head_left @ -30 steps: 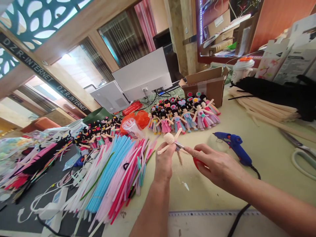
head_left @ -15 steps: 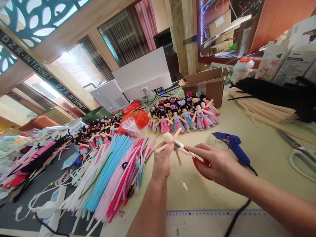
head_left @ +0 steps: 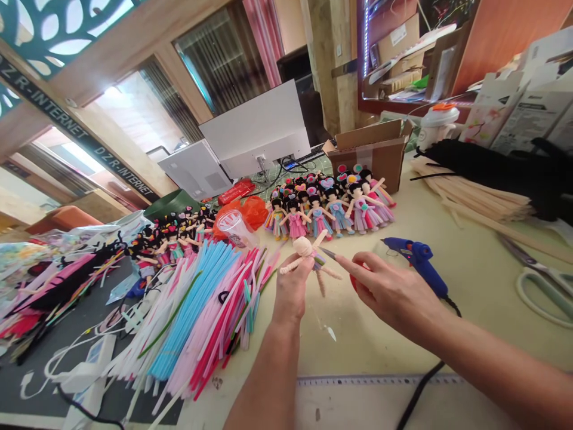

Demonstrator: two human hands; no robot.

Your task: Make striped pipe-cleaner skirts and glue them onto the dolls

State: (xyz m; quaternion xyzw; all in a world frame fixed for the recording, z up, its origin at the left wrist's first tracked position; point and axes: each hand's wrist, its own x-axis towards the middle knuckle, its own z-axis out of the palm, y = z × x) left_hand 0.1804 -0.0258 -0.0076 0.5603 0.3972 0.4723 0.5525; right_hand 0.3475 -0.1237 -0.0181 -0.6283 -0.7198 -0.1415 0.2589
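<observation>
My left hand point(head_left: 290, 292) is closed round a small cream pipe-cleaner doll point(head_left: 307, 255), which has a round head, arms spread and no hair. My right hand point(head_left: 390, 292) grips red-handled scissors point(head_left: 339, 263); the metal tip points at the doll's body and the red handle shows under my fingers. Both hands hover over the pale table point(head_left: 470, 280), just in front of a row of finished dolls in pink and blue dresses point(head_left: 329, 206).
A heap of pink, blue and white pipe cleaners point(head_left: 201, 304) lies to the left. A blue glue gun point(head_left: 416, 260) rests to the right, its cord running toward me. Behind stand a cardboard box point(head_left: 371, 149), a monitor point(head_left: 255, 134), beige sticks point(head_left: 478, 200), and large scissors point(head_left: 537, 278).
The scissors' blades have shifted at the doll's body and my right hand has moved slightly left and up. My left hand keeps the doll in about the same place.
</observation>
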